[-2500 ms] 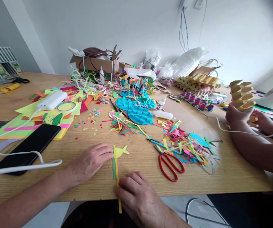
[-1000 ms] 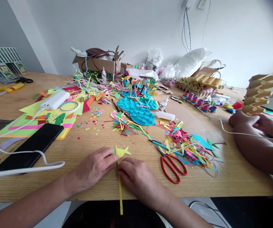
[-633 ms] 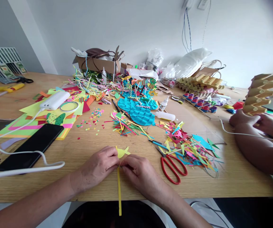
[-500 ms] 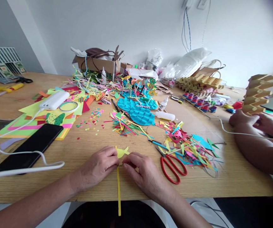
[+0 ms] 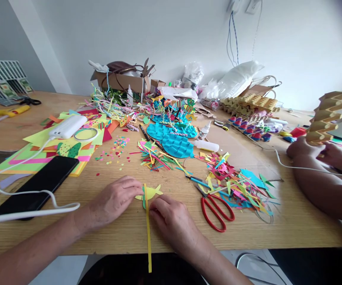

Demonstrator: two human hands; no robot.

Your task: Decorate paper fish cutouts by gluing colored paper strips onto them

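A yellow paper fish (image 5: 151, 193) with a green piece near its head end lies on the table in front of me. Across it runs a narrow yellow paper strip (image 5: 149, 241), its lower end hanging past the table's front edge. My left hand (image 5: 115, 201) has its fingers closed at the fish's left edge. Just right of the strip, my right hand (image 5: 173, 221) rests with fingers curled together; what is between its fingertips is hidden. Red-handled scissors (image 5: 217, 212) lie to the right of that hand.
Paper scraps (image 5: 245, 186) spread beyond the scissors. A black phone (image 5: 37, 188), white cable and coloured paper sheets (image 5: 13, 162) lie left. Blue painted egg-carton pieces (image 5: 176, 145) and glue bottles (image 5: 206, 145) stand ahead. At right, another person's hands hold an egg carton (image 5: 327, 118).
My left hand has drawn back slightly to the left, uncovering the green piece on the fish. My right hand has moved a little down and left, closer to the strip.
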